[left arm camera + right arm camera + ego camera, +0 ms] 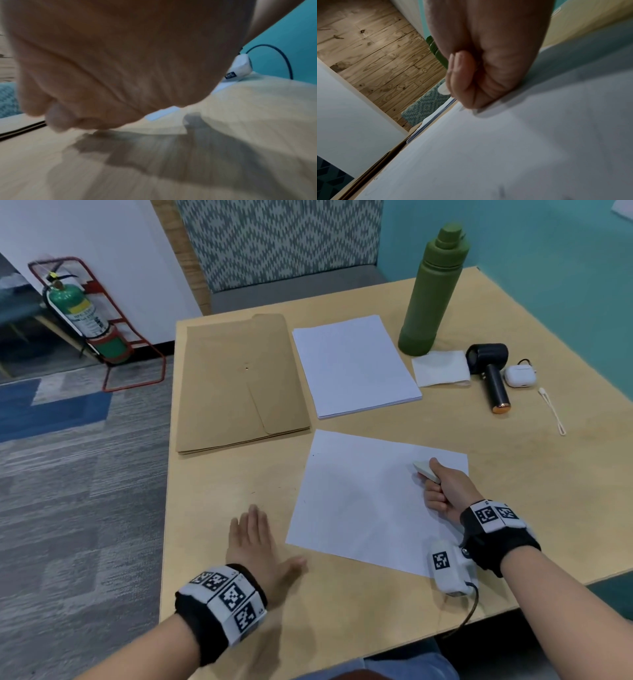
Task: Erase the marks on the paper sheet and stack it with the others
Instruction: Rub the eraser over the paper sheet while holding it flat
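Right hand [445, 491] grips the eraser [426, 470] over the loose sheet [359, 508], seemingly to rub marks; left hand [255, 542] lies flat, fingers relaxed, on the counter [239, 491] beside it, not pinning it.

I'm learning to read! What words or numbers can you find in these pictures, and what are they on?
No words can be read.
Fire extinguisher: its label has print, too small and blurred.
Wristbands on the left hand and right hand: black-and-white square codes only, no letters.
Single sheet, paper stack, envelope, bottle: no writing visible.
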Demonstrator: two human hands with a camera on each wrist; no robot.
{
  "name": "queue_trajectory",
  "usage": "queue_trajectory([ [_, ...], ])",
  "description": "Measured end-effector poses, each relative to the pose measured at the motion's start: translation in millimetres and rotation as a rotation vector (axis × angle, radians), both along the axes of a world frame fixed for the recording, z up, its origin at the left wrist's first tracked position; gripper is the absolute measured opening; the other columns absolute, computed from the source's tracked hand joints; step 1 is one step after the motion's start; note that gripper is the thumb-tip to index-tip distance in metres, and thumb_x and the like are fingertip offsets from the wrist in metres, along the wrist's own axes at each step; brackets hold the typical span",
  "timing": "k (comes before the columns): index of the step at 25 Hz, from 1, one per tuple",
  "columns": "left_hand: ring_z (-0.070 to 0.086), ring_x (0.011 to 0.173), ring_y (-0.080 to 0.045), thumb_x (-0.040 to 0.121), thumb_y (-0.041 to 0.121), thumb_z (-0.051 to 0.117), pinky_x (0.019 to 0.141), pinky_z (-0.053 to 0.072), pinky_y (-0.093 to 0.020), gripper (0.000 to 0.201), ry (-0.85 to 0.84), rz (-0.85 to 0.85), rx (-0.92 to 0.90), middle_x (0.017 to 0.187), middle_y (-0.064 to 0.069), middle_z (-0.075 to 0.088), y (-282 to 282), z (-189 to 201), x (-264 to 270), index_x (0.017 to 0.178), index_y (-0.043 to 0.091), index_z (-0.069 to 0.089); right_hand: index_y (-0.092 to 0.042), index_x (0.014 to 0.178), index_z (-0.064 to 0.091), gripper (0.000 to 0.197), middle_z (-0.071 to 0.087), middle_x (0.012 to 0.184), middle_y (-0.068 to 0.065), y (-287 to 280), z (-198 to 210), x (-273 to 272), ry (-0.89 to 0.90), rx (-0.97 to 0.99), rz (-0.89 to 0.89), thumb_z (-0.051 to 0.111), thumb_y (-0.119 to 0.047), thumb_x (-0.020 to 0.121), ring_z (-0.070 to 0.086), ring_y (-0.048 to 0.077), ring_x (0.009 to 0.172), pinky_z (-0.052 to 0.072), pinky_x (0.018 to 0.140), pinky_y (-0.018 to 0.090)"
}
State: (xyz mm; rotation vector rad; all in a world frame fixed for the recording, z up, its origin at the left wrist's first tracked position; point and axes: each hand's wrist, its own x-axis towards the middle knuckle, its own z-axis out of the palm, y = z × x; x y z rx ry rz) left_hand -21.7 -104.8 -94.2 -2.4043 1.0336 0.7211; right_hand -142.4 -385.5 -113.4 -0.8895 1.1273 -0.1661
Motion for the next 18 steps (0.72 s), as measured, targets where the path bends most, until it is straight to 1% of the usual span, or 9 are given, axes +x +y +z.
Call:
queue_trajectory([
  [2,-0.010,0.146,-0.029,0.087,0.072,0.007,0.116,-0.009,-0.045,0.094,-0.026,0.033,-0.137,0.150,-0.012,-0.027,-14,4,-4,0.145,0.003,-0.019,-0.011,0.076,0.045,0.035,0.027,0.034,-0.009,0,0,0,-0.001,-0.004,0.007,0.036,-0.037,0.097,0.019,0.005,0.025,0.014,0.028,0.009],
  [5,0.016,0.145,-0.024,0.086,0.068,-0.009,0.113,-0.010,-0.037,0.078,0.227,-0.348,-0.301,0.151,0.001,-0.028,-44,-9,-25,0.149,0.022,-0.017,-0.010,0.074,0.044,0.036,0.027,0.034,-0.008,-2,-2,1,0.007,-0.007,0.013,0.037,-0.037,0.097,0.020,0.005,0.025,0.014,0.028,0.009],
  [7,0.007,0.145,-0.018,0.081,0.066,-0.015,0.112,-0.013,-0.034,0.078,0.262,-0.531,-0.299,0.147,0.008,-0.036,-63,-15,-36,0.148,0.025,-0.017,-0.010,0.075,0.044,0.036,0.027,0.034,-0.008,-3,-3,1,0.005,-0.016,0.017,0.037,-0.038,0.097,0.020,0.005,0.025,0.015,0.028,0.010],
  [9,-0.013,0.146,-0.015,0.066,0.067,-0.018,0.113,-0.017,-0.034,0.088,0.353,-0.583,-0.308,0.147,0.012,-0.036,-84,-12,-38,0.144,0.028,-0.019,-0.010,0.076,0.044,0.036,0.027,0.034,-0.008,-4,-4,0,0.005,-0.015,0.026,0.037,-0.038,0.097,0.021,0.005,0.025,0.015,0.028,0.010],
  [11,-0.018,0.145,-0.015,0.065,0.068,-0.015,0.115,-0.013,-0.035,0.093,0.371,-0.478,-0.284,0.152,0.009,-0.029,-94,-8,-29,0.147,0.025,-0.017,-0.010,0.076,0.044,0.036,0.027,0.035,-0.008,-4,-3,0,0.000,-0.001,0.034,0.037,-0.038,0.097,0.021,0.005,0.026,0.015,0.028,0.010],
  [13,-0.019,0.145,-0.018,0.084,0.068,-0.002,0.116,-0.011,-0.037,0.083,0.278,-0.204,-0.190,0.150,0.003,-0.032,-87,-8,-12,0.147,0.018,-0.019,-0.010,0.076,0.045,0.036,0.027,0.035,-0.008,-4,-4,-1,0.002,0.003,0.030,0.037,-0.038,0.097,0.021,0.005,0.026,0.015,0.029,0.010],
  [15,-0.019,0.145,-0.026,0.089,0.070,0.013,0.117,-0.008,-0.041,0.092,0.114,0.091,0.012,0.153,-0.010,-0.028,-74,5,3,0.146,0.006,-0.021,-0.010,0.075,0.045,0.036,0.027,0.036,-0.008,-4,-3,-2,-0.002,0.001,0.023,0.038,-0.037,0.097,0.021,0.005,0.027,0.015,0.029,0.010],
  [17,-0.018,0.144,-0.031,0.086,0.074,0.015,0.116,-0.008,-0.042,0.102,0.017,0.192,0.090,0.153,-0.019,-0.023,-75,18,6,0.145,-0.002,-0.018,-0.010,0.074,0.045,0.036,0.027,0.036,-0.008,-3,-3,-2,-0.012,-0.002,0.033,0.038,-0.037,0.097,0.020,0.005,0.027,0.015,0.029,0.010],
  [18,-0.018,0.144,-0.031,0.086,0.074,0.016,0.116,-0.009,-0.043,0.101,0.028,0.167,0.015,0.153,-0.017,-0.025,-83,19,1,0.145,0.000,-0.019,-0.010,0.074,0.044,0.036,0.027,0.036,-0.008,-4,-3,-3,-0.010,0.000,0.042,0.038,-0.037,0.097,0.020,0.005,0.027,0.015,0.029,0.010],
])
